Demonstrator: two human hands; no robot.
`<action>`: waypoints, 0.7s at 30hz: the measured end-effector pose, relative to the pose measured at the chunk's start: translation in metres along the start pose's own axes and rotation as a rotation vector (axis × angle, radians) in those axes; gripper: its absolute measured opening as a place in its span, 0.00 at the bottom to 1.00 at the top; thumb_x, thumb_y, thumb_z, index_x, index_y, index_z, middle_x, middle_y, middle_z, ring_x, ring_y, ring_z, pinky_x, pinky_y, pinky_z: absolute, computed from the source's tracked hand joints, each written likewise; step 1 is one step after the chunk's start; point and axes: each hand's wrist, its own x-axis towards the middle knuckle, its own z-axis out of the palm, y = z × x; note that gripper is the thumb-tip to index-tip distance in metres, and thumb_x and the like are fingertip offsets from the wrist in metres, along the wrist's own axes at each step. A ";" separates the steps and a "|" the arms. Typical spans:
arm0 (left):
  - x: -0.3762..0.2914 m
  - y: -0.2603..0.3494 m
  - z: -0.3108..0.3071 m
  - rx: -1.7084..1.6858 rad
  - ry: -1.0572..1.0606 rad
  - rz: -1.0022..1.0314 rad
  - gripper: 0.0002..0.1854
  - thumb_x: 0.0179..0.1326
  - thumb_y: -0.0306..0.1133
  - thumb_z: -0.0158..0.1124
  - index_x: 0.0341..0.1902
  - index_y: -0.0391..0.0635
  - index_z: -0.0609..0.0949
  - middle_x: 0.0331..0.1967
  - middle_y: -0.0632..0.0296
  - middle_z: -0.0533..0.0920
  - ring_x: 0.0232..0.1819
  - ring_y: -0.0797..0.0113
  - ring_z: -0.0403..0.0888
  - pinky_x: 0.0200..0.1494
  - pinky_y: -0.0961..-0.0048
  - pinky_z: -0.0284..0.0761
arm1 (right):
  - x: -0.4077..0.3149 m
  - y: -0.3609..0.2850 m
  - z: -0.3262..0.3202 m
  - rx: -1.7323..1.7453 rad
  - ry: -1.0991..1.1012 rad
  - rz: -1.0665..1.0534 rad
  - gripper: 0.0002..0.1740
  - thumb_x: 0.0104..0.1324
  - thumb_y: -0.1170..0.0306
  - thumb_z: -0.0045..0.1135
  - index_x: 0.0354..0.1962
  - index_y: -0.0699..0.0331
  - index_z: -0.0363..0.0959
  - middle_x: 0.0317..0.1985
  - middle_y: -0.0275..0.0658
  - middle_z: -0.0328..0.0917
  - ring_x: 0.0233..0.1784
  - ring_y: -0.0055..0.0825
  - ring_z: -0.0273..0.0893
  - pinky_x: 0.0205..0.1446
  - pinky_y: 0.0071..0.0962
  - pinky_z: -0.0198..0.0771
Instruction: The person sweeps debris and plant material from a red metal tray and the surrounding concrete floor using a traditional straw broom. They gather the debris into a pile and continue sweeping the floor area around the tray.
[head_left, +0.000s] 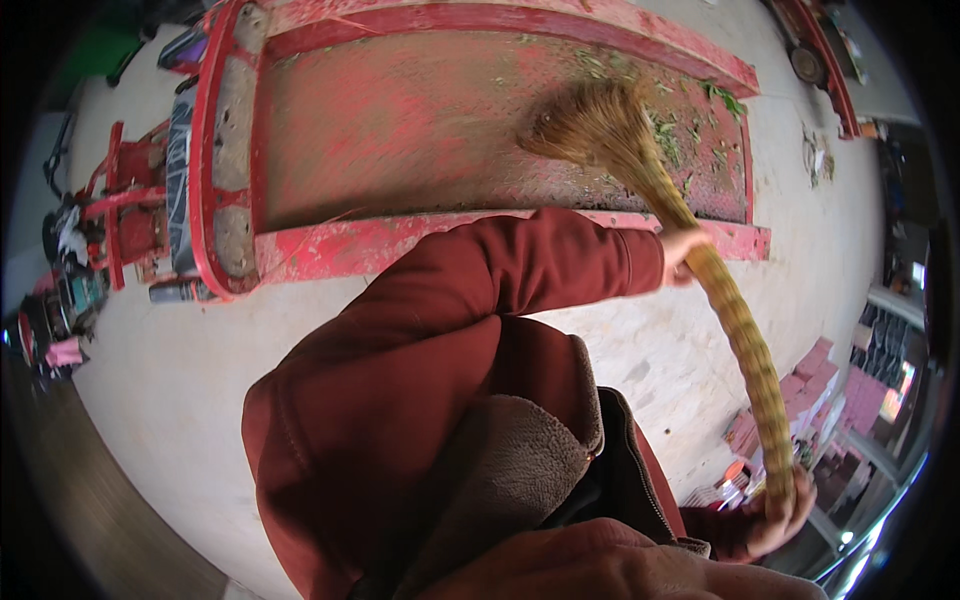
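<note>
A long straw broom (739, 330) runs from the lower right up to a red metal cargo bed (390, 97). Its upper handle end is in my right hand (787, 514), with the fingers wrapped around it. Lower on the handle, just above the bed's near side wall (450, 232), my left hand (681, 256) grips it too. The flared bristles (592, 124), a little blurred, are over the worn bed floor, and whether they touch it I cannot tell. Green leaf scraps (667, 142) lie scattered to the right of the bristles.
A red frame rail (202, 150) closes the bed's left end, with red machinery (139, 199) beyond it. Pale concrete floor (187, 397) surrounds the bed. Pink stacked blocks or boxes (814, 375) stand at right. A wheel (808, 66) under another red frame shows at upper right.
</note>
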 end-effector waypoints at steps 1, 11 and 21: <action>-0.016 -0.008 0.010 0.000 -0.004 0.000 0.12 0.49 0.47 0.61 0.34 0.59 0.74 0.28 0.71 0.77 0.26 0.75 0.74 0.29 0.73 0.68 | 0.001 -0.004 -0.022 0.073 -0.103 -0.044 0.21 0.57 0.63 0.46 0.43 0.72 0.65 0.38 0.51 0.72 0.12 0.13 0.58 0.15 0.11 0.55; -0.172 0.064 -0.107 -0.264 0.105 0.660 0.11 0.58 0.45 0.54 0.38 0.53 0.73 0.32 0.68 0.77 0.32 0.76 0.73 0.31 0.76 0.70 | 0.084 -0.002 0.112 0.489 -0.541 -0.280 0.22 0.59 0.60 0.48 0.43 0.69 0.64 0.47 0.62 0.66 0.40 0.39 0.71 0.36 0.31 0.67; -0.251 0.248 -0.297 -0.559 0.518 0.823 0.15 0.59 0.50 0.51 0.36 0.52 0.71 0.33 0.67 0.75 0.32 0.71 0.73 0.37 0.70 0.72 | 0.067 -0.082 0.429 0.383 -0.762 -0.316 0.23 0.53 0.83 0.53 0.47 0.68 0.60 0.44 0.48 0.70 0.41 0.27 0.71 0.43 0.21 0.68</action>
